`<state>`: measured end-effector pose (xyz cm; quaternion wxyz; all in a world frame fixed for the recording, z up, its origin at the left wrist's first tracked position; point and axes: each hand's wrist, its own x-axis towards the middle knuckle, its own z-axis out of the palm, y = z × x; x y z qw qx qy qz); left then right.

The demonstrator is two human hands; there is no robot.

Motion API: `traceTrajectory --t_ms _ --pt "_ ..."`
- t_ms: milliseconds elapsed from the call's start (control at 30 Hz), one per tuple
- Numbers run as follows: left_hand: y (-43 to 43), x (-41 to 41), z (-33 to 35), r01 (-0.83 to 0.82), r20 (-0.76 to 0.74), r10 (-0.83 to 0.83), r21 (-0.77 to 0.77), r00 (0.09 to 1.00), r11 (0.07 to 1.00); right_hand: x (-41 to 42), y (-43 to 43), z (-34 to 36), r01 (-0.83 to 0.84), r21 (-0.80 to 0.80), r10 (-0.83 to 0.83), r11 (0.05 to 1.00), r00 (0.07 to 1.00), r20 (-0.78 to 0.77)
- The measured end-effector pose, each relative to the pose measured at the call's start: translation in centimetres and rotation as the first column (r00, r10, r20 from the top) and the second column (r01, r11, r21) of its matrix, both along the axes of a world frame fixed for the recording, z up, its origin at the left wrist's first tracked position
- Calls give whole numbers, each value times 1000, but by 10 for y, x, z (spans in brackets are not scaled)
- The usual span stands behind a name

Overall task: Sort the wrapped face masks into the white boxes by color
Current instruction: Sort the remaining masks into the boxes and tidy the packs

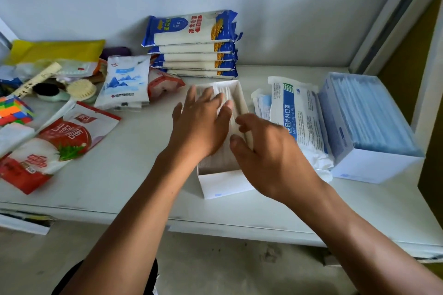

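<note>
Your left hand (201, 124) pressed flat on the masks (224, 92) in the white box (223, 185). Whether your right hand (271, 151) gripped anything was unclear. The loose pack (296, 112) lay right of the box.

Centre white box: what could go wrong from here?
1. The left hand presses flat on the white masks filling the centre box; its walls may bulge.
2. Loose blue masks lie just right of it, by the right hand; one could be dropped among the white ones.
</note>
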<state>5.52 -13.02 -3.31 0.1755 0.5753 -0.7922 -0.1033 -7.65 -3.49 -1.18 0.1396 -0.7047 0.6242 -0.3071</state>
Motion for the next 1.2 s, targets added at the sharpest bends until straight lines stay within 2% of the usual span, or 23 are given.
traceTrajectory --t_ms 67,200,267,367,433,567,700,767,867,967,1200 --pt "1 -3 -1 23 140 -28 39 990 999 -10 -4 7 69 -36 -69 997 998 7" --pt "3 -5 -1 46 241 -34 -43 970 998 -51 -16 20 233 15 -232 972 971 -60" --pt "2 -6 -1 34 276 -27 -20 961 999 -77 -22 26 346 45 -340 937 935 -103" --pt "0 -6 -1 30 185 -25 -20 982 999 -121 -28 26 520 126 -497 845 849 -178" --pt "0 -7 1 33 83 -32 -17 996 999 -139 -28 20 564 199 -502 802 815 -288" --pt "-1 -9 2 66 -33 -68 -74 997 995 -145 -25 3 539 327 -424 776 830 -362" --pt "-3 -6 8 -40 -234 -25 -270 972 962 -149 -22 7 519 279 -453 808 850 -268" --pt "4 -11 16 -42 -287 -47 -298 957 954 -155 -19 11 532 275 -453 801 839 -303" --pt "15 -20 26 45 -292 -130 -280 947 959 -161 -14 11 522 300 -404 799 834 -375" --pt "26 -31 30 166 -269 -225 -226 936 960 -159 -13 14 524 285 -435 803 841 -321" --pt "37 -39 31 210 -241 -250 -178 938 961 -148 -8 14 459 282 -384 843 879 -283"
